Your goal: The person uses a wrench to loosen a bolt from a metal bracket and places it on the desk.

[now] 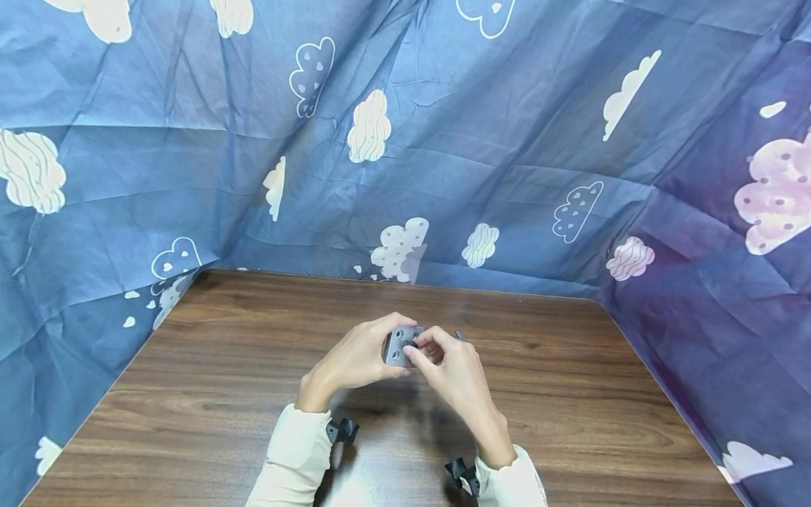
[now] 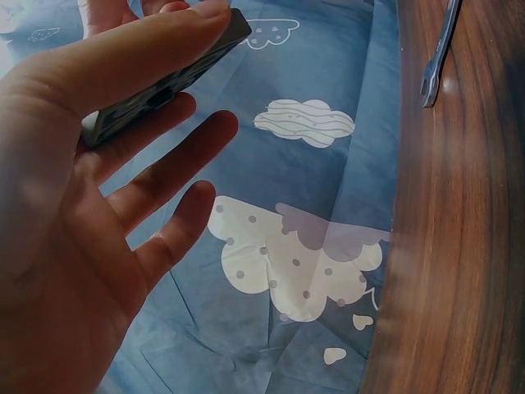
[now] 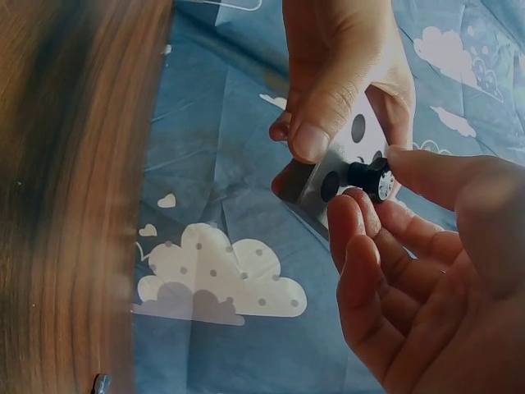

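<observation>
My left hand holds a grey metal plate with several round holes by its edges, thumb on one side and fingers on the other. In the right wrist view, the plate is tilted, its holed face towards my right hand. Between that hand's thumb and fingertips I pinch a black bolt with a round head. Its shank points into the plate's face; how deep it sits cannot be seen. In the left wrist view, the left hand's other fingers spread away from the plate.
An open-ended wrench lies on the wooden table, mostly hidden behind my right hand in the head view. Blue cloud-print cloth hangs along the table's back and sides. Both wrists wear black camera mounts.
</observation>
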A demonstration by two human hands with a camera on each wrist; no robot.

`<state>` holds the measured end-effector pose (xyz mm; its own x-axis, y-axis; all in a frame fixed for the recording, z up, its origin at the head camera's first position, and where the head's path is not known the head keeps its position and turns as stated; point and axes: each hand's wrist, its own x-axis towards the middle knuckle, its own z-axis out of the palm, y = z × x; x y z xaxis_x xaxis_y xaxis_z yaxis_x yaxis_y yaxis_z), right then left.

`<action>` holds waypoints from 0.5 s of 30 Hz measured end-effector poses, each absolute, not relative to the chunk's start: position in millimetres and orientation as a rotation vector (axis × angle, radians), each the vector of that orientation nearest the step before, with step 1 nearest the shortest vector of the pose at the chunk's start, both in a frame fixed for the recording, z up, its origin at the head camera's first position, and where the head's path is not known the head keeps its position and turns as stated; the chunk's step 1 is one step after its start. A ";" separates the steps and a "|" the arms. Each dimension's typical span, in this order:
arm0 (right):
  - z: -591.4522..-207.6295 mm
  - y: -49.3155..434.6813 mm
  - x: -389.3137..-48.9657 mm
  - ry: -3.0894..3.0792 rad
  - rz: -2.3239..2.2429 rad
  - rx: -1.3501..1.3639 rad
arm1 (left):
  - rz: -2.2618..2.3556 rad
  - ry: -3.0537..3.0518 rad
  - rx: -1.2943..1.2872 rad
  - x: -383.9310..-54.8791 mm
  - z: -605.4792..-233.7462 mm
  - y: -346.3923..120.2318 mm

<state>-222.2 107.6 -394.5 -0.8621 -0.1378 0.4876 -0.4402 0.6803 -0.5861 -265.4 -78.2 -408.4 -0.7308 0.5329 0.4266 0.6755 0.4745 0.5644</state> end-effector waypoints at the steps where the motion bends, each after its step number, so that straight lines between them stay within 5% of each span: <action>1: -394.3 107.4 -222.0 -2.487 1.017 0.453 | -1.098 -2.530 -1.047 -265.4 -408.4 -78.2; 15: -393.2 107.9 -220.4 -2.486 0.969 0.498 | -1.088 -2.516 -1.057 -266.2 -409.1 -79.3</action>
<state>-220.4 107.9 -393.2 -0.8457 -0.1733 0.5048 -0.4692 0.6922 -0.5484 -266.2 -79.3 -409.1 -0.7231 0.5346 0.4374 0.6849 0.4725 0.5547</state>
